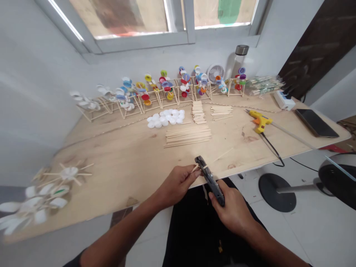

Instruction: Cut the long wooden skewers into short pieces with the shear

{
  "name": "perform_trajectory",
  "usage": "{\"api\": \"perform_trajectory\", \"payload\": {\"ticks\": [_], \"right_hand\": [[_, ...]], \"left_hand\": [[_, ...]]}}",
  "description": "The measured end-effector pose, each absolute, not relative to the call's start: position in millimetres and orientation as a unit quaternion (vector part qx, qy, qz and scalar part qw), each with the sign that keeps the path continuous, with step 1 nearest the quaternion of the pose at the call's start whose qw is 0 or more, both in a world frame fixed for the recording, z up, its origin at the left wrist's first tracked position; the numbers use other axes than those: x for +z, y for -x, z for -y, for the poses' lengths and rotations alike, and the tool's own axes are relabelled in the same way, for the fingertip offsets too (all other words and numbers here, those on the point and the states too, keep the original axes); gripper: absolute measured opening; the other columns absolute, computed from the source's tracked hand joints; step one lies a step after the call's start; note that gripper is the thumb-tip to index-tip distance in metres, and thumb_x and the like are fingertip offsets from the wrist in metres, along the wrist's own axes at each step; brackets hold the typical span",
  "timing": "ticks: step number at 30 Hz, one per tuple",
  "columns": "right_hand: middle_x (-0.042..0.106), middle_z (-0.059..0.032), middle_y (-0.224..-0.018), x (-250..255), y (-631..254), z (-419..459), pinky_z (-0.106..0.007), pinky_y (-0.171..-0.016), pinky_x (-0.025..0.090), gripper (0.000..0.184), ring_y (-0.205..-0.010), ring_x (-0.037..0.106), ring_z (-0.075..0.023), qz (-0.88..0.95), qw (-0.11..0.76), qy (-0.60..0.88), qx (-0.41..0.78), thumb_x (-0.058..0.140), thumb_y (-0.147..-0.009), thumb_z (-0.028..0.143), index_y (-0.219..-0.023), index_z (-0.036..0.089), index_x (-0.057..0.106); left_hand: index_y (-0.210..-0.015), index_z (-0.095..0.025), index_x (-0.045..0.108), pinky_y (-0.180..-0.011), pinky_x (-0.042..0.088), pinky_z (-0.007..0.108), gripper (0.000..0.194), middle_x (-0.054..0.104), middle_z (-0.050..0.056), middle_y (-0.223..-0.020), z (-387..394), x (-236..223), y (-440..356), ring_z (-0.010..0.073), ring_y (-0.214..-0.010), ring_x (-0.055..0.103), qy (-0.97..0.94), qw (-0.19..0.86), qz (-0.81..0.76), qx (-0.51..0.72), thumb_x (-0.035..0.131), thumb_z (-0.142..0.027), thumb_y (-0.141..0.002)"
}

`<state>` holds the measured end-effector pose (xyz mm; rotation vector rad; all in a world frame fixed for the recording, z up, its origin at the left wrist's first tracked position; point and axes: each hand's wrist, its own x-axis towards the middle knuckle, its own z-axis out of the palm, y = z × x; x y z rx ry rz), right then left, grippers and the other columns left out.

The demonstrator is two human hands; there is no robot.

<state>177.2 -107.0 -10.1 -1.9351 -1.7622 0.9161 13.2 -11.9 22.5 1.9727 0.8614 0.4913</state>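
My left hand [180, 183], fingers pinched, holds a thin wooden stick [219, 157] just above the front edge of the table. The stick passes across the head of a dark pliers-like tool [210, 181], and its far part points to the upper right. Wrapped around the tool's handles is my right hand [232, 207]; the exact form of the jaws is hard to make out. Beyond the hands lies a pile of long sticks [188, 136]. Shorter sticks form two bundles, one stacked [198, 112] and one loose [221, 112]. White bottle caps [166, 118] are grouped beside them.
Stick frames with coloured caps [167, 87] line the wall. A yellow glue gun [260, 120], a phone [316, 122] and a power strip [284, 101] lie at right. White cap wheels [33, 205] and a stick wheel [69, 173] sit at left. A fan stand [277, 193] is on the floor.
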Motion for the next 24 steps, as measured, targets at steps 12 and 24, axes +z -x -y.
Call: {"api": "perform_trajectory", "payload": {"ticks": [12, 24], "right_hand": [[0.067, -0.0023, -0.071, -9.0, -178.6, 104.0, -0.025, -0.059, 0.039, 0.021, -0.067, 0.063, -0.0205, 0.616, 0.195, 0.679, 0.348, 0.047, -0.081, 0.025, -0.101, 0.02, 0.052], [0.064, -0.0007, -0.065, -8.1, -176.4, 105.0, -0.024, -0.057, 0.038, 0.015, -0.06, 0.061, -0.0184, 0.605, 0.212, 0.679, 0.358, 0.046, -0.082, 0.025, -0.094, 0.02, 0.053]], "left_hand": [[-0.098, -0.015, 0.056, -0.059, 0.048, 0.024, 0.024, 0.066, 0.006, -0.079, 24.9, 3.4, -15.5, 0.0144, -0.065, 0.062, -0.888, 0.135, -0.365, 0.245, 0.035, -0.019, -0.088], [-0.098, -0.015, 0.055, -0.062, 0.05, 0.026, 0.022, 0.067, 0.006, -0.084, 23.5, 6.0, -15.2, 0.0162, -0.071, 0.064, -0.9, 0.113, -0.364, 0.214, 0.036, -0.019, -0.088]]}}
